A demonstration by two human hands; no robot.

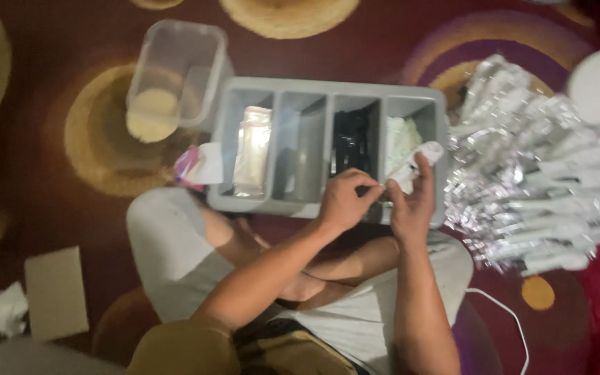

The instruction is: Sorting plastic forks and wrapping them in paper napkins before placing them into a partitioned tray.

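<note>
One grey tray [328, 87] with four compartments, one clear plastic tub [178, 69], one cardboard piece [55, 292], one crumpled tissue [1, 311], one white cable [505, 316], and two hands, left [345, 201] and right [411, 205].

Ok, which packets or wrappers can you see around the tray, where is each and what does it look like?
Silver packets: big heap right of the grey tray, shiny foil, long and narrow.
White packet: pinched by the left hand and right hand over the rightmost slot.
Pale packets: stacked in the leftmost slot, cream.
Pink-and-white wrapper: at the tray's left edge.
Brown card box: floor, lower left, flat.
</note>
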